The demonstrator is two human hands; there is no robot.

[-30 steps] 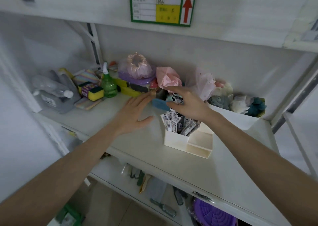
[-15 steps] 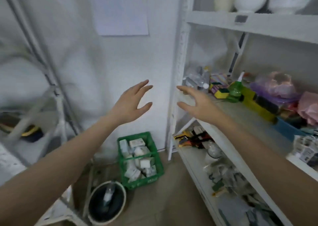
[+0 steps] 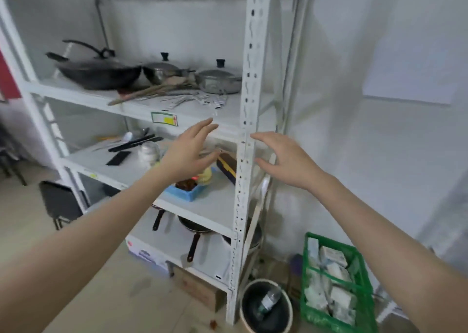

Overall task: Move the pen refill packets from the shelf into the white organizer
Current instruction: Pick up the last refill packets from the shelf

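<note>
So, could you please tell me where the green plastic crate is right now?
The green plastic crate sits on the floor at the head view's lower right, beside the round dark bin.

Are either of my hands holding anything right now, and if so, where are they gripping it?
Nothing is held. The left hand and right hand both hang open in the air, fingers spread.

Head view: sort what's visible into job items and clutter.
Job items:
left hand, empty
right hand, empty
Refill packets and white organizer: not in view.

Clutter:
wok
lidded pots
blue tray
green crate
bin
</note>
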